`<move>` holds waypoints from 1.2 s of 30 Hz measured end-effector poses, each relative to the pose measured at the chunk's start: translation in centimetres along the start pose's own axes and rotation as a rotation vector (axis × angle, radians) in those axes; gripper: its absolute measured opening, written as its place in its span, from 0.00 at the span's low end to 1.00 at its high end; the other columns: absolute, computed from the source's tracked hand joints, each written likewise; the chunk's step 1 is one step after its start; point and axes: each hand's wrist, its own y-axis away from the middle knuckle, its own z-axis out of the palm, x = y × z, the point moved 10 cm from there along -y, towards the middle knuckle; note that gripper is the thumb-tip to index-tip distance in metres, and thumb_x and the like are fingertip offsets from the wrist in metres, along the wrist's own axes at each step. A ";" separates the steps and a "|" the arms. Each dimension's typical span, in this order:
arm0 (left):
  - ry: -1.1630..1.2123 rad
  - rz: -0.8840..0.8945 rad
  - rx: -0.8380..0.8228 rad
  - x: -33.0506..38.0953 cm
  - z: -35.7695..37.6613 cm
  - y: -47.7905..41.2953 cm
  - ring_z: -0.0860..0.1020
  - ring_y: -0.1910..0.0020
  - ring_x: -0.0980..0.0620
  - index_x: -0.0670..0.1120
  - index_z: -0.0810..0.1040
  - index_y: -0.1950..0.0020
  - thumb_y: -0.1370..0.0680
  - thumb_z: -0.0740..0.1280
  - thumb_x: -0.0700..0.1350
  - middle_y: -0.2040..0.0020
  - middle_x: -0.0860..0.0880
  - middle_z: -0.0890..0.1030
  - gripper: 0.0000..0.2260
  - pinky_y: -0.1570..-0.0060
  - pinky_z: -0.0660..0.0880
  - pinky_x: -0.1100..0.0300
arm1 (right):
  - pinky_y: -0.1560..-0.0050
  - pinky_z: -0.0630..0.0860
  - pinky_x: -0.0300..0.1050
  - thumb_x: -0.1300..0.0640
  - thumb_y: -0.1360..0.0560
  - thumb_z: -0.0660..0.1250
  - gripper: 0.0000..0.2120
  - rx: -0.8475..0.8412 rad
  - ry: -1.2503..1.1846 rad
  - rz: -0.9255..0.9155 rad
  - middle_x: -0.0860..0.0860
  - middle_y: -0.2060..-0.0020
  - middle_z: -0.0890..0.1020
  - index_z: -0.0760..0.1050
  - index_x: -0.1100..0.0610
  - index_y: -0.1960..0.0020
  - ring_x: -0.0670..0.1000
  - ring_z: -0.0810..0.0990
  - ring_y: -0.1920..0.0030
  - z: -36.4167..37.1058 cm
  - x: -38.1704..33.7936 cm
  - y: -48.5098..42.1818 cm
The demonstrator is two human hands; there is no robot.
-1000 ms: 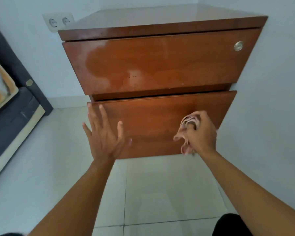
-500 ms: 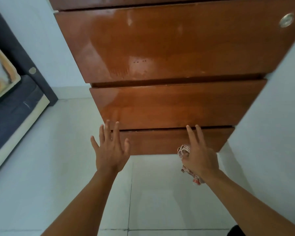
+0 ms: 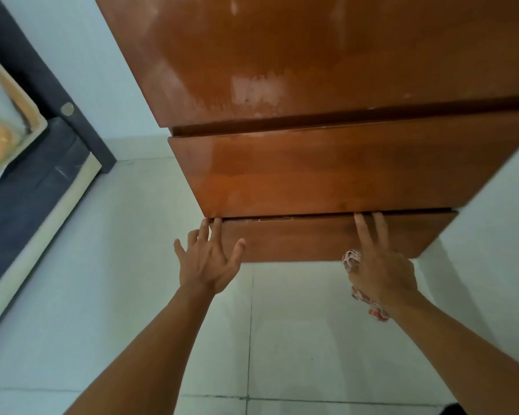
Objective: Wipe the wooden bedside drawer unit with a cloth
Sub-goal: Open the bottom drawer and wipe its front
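Observation:
The glossy brown wooden drawer unit (image 3: 327,172) fills the upper part of the head view, with three drawer fronts showing. My left hand (image 3: 209,263) is spread, its fingertips at the left end of the gap above the bottom drawer (image 3: 300,239). My right hand (image 3: 378,265) rests on that bottom drawer front, two fingers reaching up to the gap. The red-and-white patterned cloth (image 3: 351,259) is bunched under its palm, with an end sticking out below the wrist.
A dark bed frame with a mattress (image 3: 21,163) runs along the left. Pale floor tiles (image 3: 282,339) lie under my arms. A light wall (image 3: 492,229) closes in on the right of the unit.
The view has closed in and dropped toward the unit's lower part. Both hands have risen to the gap above the bottom drawer; the right still holds the cloth.

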 end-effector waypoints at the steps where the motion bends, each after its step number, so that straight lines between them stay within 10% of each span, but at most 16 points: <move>1: -0.011 0.005 -0.012 -0.1 0.1 -0.1 0.64 0.24 0.40 0.51 0.55 0.19 0.23 0.45 0.72 0.18 0.46 0.59 0.38 0.28 0.57 0.30 | 0.53 0.82 0.55 0.46 0.30 0.76 0.54 -0.009 0.008 0.002 0.56 0.19 0.48 0.42 0.45 0.18 0.63 0.83 0.50 -0.1 -0.1 0.0; 27: 0.013 0.146 -0.220 -1.1 -1.3 -0.9 0.72 0.35 0.43 0.56 0.64 0.32 0.26 0.43 0.71 0.35 0.49 0.73 0.31 0.38 0.64 0.32 | 0.33 0.71 0.57 0.39 0.24 0.63 0.38 -0.424 0.187 0.104 0.55 0.29 0.63 0.51 0.47 0.19 0.64 0.70 0.30 -4.9 -2.5 -0.7; 32: 0.036 0.205 -0.088 -2.0 -2.1 -0.2 0.74 0.42 0.44 0.54 0.69 0.29 0.26 0.52 0.62 0.42 0.50 0.78 0.28 0.39 0.68 0.40 | 0.54 0.78 0.51 0.59 0.31 0.78 0.23 -0.156 -0.239 -0.137 0.47 0.42 0.70 0.70 0.43 0.44 0.58 0.80 0.51 -7.6 -12.0 -0.1; 36: 0.076 0.216 -0.050 -2.4 -2.3 -0.1 0.75 0.45 0.45 0.53 0.75 0.31 0.24 0.59 0.56 0.44 0.50 0.79 0.23 0.44 0.72 0.46 | 0.57 0.83 0.50 0.64 0.33 0.78 0.26 0.012 -0.353 -0.404 0.45 0.39 0.73 0.75 0.48 0.39 0.54 0.77 0.47 -6.9 -21.7 0.4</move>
